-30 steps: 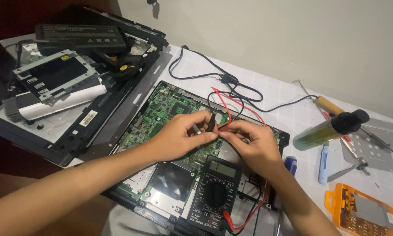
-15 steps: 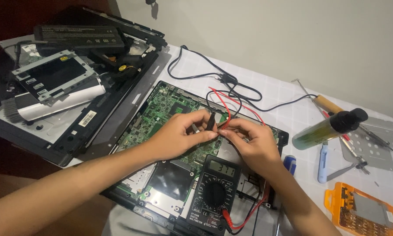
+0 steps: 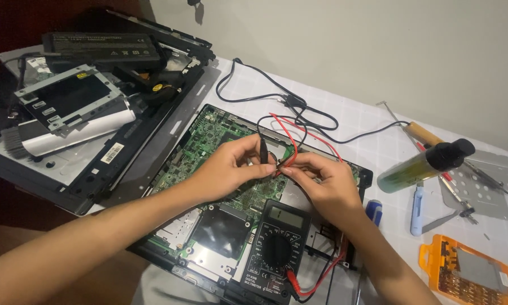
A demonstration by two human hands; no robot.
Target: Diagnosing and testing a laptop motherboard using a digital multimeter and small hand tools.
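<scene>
Mid-frame, over the opened laptop's green board (image 3: 209, 141), the left hand (image 3: 226, 169) pinches the black probe (image 3: 262, 148) and the right hand (image 3: 322, 181) the red probe (image 3: 280, 168); testing looks underway, the multimeter (image 3: 277, 243) sitting lower centre.

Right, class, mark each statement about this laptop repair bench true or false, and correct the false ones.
1. The left hand pinches a black probe over the green circuit board. True.
2. The multimeter lies on the bare table, far from the laptop. False: it rests on the opened laptop, just below the hands.
3. The right hand holds a red probe lead. True.
4. The green bottle stands upright. False: it lies tilted on its side.
5. An orange bit case sits at the lower right. True.
</scene>
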